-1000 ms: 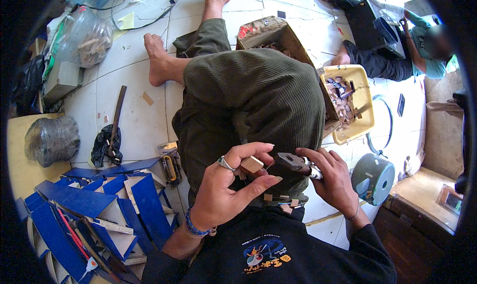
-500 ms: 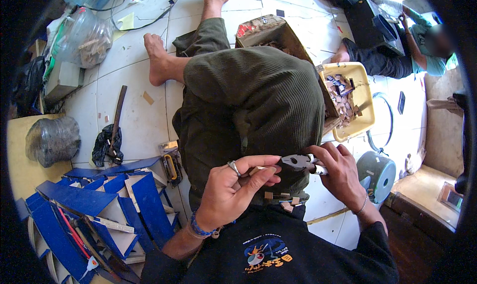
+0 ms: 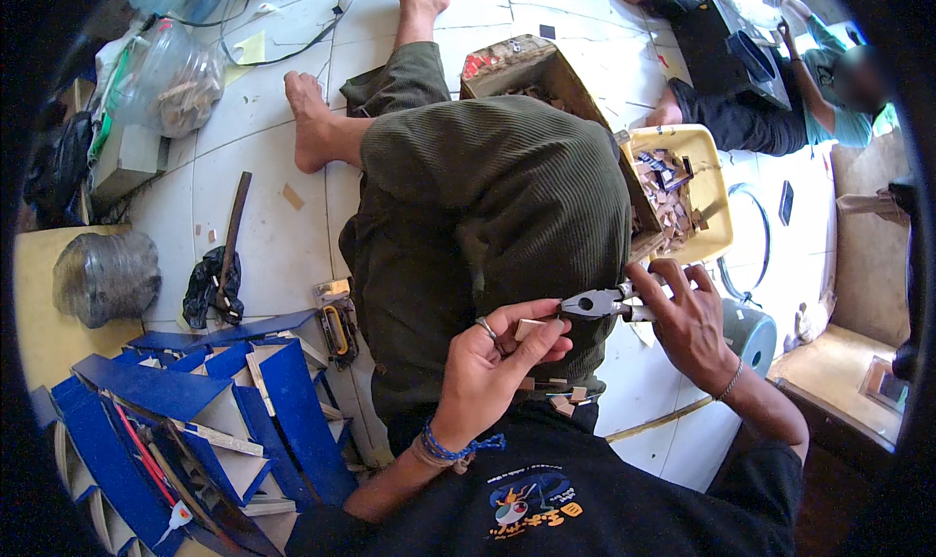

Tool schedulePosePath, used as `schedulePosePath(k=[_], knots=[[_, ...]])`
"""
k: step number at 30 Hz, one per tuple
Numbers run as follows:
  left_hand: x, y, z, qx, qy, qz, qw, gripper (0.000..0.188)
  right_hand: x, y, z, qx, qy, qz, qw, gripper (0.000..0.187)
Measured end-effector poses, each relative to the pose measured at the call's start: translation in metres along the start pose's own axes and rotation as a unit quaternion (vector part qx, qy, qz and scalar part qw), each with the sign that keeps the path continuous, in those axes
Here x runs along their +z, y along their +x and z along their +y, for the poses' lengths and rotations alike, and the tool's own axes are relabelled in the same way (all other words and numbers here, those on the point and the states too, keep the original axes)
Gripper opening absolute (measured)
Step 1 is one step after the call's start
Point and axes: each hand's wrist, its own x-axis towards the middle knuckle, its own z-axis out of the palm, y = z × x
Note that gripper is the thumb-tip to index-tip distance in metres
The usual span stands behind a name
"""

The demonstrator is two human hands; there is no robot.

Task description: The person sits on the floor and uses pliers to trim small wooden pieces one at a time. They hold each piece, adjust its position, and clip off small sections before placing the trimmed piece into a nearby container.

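Note:
My left hand (image 3: pixel 497 367), with a ring and a blue braided bracelet, pinches a small light wooden piece (image 3: pixel 527 329) between thumb and fingers. My right hand (image 3: pixel 690 325) is wrapped round the handles of grey pliers (image 3: pixel 597 304). Their jaws point left and come close to my left fingertips; whether they touch or grip anything there I cannot make out. Several small wooden pieces (image 3: pixel 563 406) lie in my lap, just below the pliers, on my dark green corduroy trousers (image 3: pixel 507 186).
A yellow basin (image 3: pixel 717 211) and a wooden box (image 3: pixel 575 79) hold wood scraps beyond my right knee. Blue boards (image 3: pixel 156 391) are stacked at my left, beside a yellow-handled cutter (image 3: pixel 339 333). A green cylinder (image 3: pixel 749 338) stands right. Another person (image 3: pixel 829 89) sits far right.
Both hands have shifted slightly to the right. The pliers have turned to lie more level, and the wooden piece in my left hand shows more of its face.

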Motion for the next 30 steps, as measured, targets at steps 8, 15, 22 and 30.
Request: schedulePosePath(k=[8, 15, 22, 30], knots=[[-0.020, -0.001, 0.041, 0.265, 0.357, 0.048, 0.894, 0.029, -0.027, -0.003, -0.035, 0.093, 0.283, -0.082, 0.951, 0.055], [-0.020, 0.011, 0.045, 0.373, 0.444, -0.026, 0.814, 0.036, -0.027, -0.019, -0.038, 0.132, 0.562, -0.282, 0.766, 0.036], [-0.020, 0.011, 0.046, 0.392, 0.488, -0.034, 0.779, 0.029, -0.023, -0.023, -0.035, 0.115, 0.586, -0.309, 0.740, 0.038], [-0.021, 0.012, 0.045, 0.390, 0.523, -0.040, 0.756, 0.033, -0.030, -0.015, -0.036, 0.107, 0.583, -0.312, 0.743, 0.041]])
